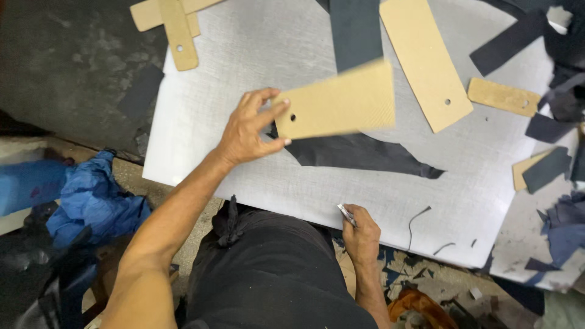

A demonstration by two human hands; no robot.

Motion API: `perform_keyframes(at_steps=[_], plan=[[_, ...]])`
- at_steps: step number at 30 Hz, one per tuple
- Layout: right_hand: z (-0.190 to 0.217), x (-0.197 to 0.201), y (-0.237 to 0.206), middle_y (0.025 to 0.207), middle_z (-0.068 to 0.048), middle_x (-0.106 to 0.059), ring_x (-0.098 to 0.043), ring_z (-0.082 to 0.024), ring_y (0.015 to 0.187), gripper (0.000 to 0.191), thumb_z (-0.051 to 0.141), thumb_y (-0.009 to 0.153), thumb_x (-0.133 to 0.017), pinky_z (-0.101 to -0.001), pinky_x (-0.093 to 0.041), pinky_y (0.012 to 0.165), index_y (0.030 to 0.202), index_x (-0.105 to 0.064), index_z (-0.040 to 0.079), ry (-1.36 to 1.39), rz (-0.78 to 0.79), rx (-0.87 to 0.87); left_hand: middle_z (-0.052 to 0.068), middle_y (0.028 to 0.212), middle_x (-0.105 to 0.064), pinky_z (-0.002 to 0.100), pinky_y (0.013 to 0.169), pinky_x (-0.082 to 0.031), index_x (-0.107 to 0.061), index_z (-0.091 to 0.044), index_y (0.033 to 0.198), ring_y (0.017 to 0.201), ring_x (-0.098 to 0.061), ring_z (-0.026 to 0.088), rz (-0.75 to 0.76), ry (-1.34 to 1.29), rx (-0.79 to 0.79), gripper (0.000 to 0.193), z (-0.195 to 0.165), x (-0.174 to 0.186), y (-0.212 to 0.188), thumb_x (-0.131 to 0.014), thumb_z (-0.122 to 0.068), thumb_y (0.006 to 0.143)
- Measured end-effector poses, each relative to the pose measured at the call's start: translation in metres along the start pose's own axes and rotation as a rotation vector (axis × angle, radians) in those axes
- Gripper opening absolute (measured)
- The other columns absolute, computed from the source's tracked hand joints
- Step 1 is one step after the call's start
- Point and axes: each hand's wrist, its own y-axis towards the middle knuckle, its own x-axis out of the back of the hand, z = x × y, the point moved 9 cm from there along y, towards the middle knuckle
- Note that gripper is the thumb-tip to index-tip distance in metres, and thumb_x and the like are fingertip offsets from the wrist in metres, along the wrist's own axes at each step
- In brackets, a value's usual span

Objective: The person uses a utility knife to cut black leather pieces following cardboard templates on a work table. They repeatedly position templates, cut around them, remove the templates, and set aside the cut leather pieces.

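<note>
My left hand point(250, 129) grips one end of a tan cardboard template point(341, 103) with a small hole, lifted slightly above the white cutting board point(201, 122). Just under and right of it lies a dark piece of material point(359, 153) with a pointed end. At the board's near edge, my right hand point(361, 234) is closed around a small metal blade point(346, 213) that points toward the board.
More tan templates lie at the back: a long one point(426, 61), a short one point(503, 96) and others at the top left point(177, 27). Dark strips point(356, 30) and offcuts point(548, 167) crowd the right side. Blue cloth point(91, 201) sits on the floor left.
</note>
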Motion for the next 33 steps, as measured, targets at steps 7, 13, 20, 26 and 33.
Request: perform_keyframes(at_steps=[7, 13, 20, 26, 33], plan=[[0.003, 0.02, 0.013, 0.124, -0.021, -0.069, -0.073, -0.035, 0.106, 0.027, -0.005, 0.087, -0.065, -0.0364, -0.06, 0.085, 0.113, -0.07, -0.001, -0.008, -0.207, 0.106, 0.024, 0.16, -0.039, 0.052, 0.125, -0.026, -0.059, -0.009, 0.142, 0.15, -0.035, 0.038, 0.221, 0.467, -0.149, 0.067, -0.049, -0.076, -0.021, -0.078, -0.031, 0.082], [-0.005, 0.027, 0.059, 0.137, -0.026, -0.064, -0.069, -0.04, 0.114, 0.033, -0.005, 0.087, -0.067, -0.0392, -0.059, 0.09, 0.119, -0.071, -0.003, -0.167, -0.306, 0.166, 0.04, 0.157, -0.02, 0.059, 0.12, -0.015, -0.044, -0.003, 0.151, 0.148, -0.014, 0.053, 0.324, 0.1, -0.011, 0.091, -0.087, -0.11, -0.045, -0.069, -0.059, 0.084], [0.0, -0.006, 0.075, 0.134, -0.023, -0.067, -0.074, -0.036, 0.103, 0.03, -0.003, 0.085, -0.07, -0.038, -0.061, 0.083, 0.115, -0.074, -0.003, -0.224, -0.189, 0.204, 0.04, 0.159, -0.016, 0.06, 0.123, -0.013, -0.042, -0.009, 0.154, 0.151, -0.008, 0.054, 0.332, 0.27, 0.167, 0.093, -0.053, -0.114, -0.041, -0.062, -0.07, 0.086], [-0.002, -0.001, 0.077, 0.134, -0.02, -0.068, -0.075, -0.034, 0.104, 0.032, -0.009, 0.085, -0.068, -0.0355, -0.062, 0.085, 0.115, -0.075, -0.002, -0.194, -0.195, 0.239, 0.037, 0.161, -0.016, 0.06, 0.123, -0.013, -0.046, -0.022, 0.153, 0.152, -0.007, 0.053, 0.262, 0.321, 0.182, 0.082, -0.058, -0.12, -0.035, -0.058, -0.069, 0.088], [-0.008, 0.005, 0.079, 0.133, -0.018, -0.068, -0.073, -0.034, 0.109, 0.032, -0.009, 0.084, -0.07, -0.0358, -0.061, 0.089, 0.114, -0.075, -0.001, -0.137, -0.209, 0.239, 0.03, 0.165, -0.016, 0.065, 0.122, -0.01, -0.044, -0.013, 0.156, 0.152, -0.006, 0.053, 0.325, 0.429, 0.199, 0.091, -0.064, -0.147, -0.035, -0.057, -0.075, 0.089]])
